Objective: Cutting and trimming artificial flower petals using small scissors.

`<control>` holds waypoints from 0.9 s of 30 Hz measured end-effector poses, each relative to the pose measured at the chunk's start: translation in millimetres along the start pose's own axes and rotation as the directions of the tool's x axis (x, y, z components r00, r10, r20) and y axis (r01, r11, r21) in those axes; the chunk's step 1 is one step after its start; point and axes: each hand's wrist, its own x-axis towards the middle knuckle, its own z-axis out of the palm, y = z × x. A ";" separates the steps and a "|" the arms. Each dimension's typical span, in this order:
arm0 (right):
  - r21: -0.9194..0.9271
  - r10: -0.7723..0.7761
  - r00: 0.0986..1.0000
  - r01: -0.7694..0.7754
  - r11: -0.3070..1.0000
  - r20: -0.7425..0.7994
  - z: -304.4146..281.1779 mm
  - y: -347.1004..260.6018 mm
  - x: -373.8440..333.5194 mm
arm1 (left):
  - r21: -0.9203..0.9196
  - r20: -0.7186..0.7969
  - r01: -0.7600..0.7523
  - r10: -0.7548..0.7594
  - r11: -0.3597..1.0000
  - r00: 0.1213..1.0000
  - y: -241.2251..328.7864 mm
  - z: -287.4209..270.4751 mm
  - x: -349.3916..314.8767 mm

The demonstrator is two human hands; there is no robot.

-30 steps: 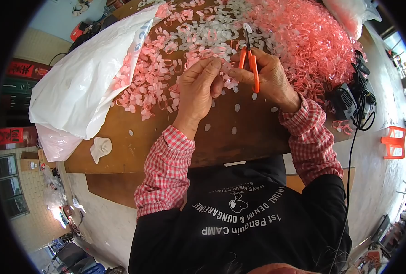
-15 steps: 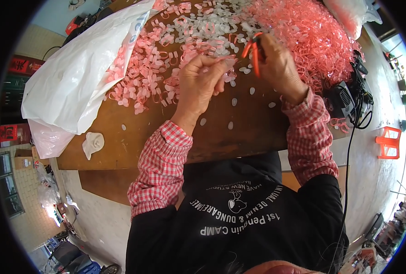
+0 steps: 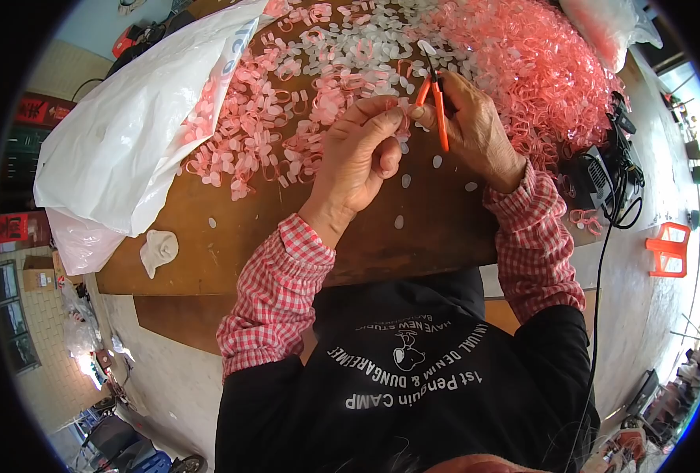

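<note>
My left hand [image 3: 358, 154] is closed in a pinch on a small pink plastic piece [image 3: 398, 106], partly hidden by the fingertips. Just to its right, my right hand [image 3: 476, 126] grips orange-handled nippers [image 3: 442, 118], jaws pointing away from me. The right thumb reaches to the pink piece, and the two hands nearly meet. Beyond the left hand lie many pink looped plastic pieces [image 3: 243, 130] and translucent white oval bits [image 3: 354, 43]. A few loose ovals [image 3: 406, 181] lie on the brown table [image 3: 389, 252] nearer me.
A large heap of pink plastic pieces [image 3: 515, 63] fills the far right. A white plastic bag [image 3: 137, 126] covers the table's left side, with a crumpled pale cloth [image 3: 159, 252] near its lower edge. At right sit a dark device [image 3: 590, 169] and black cables [image 3: 624, 189].
The nippers have turned, with their jaws now showing beyond my right hand. My right hand has come nearer and its thumb has reached the pink piece. My left hand has shifted slightly right.
</note>
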 end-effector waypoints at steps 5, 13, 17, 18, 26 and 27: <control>-0.243 -0.063 0.995 0.079 0.967 0.071 -2.8 -4.3 -4.9 | -0.128 -0.008 -0.015 0.014 0.992 1.000 10.0 -9.8 4.6; -0.234 -0.058 0.980 0.102 0.967 0.190 11.6 -6.0 -13.1 | -0.103 -0.012 -0.038 0.037 0.994 0.999 10.1 -10.3 4.8; -0.186 -0.057 0.977 0.095 0.978 0.203 10.6 -10.5 -11.6 | -0.023 -0.002 -0.098 0.098 0.995 0.995 7.5 -12.9 8.6; -0.158 -0.060 0.978 0.093 0.983 0.201 10.7 -11.2 -11.5 | 0.015 -0.007 -0.116 0.116 0.993 0.993 6.5 -14.3 10.1; -0.148 -0.130 0.980 0.152 0.977 0.148 14.6 -10.5 -12.7 | 0.029 -0.034 -0.134 0.135 0.991 0.990 0.7 -15.2 12.7; -0.191 -0.171 0.981 0.187 0.964 0.096 16.1 -10.1 -12.8 | 0.055 -0.037 -0.155 0.157 0.986 0.987 0.6 -14.7 12.5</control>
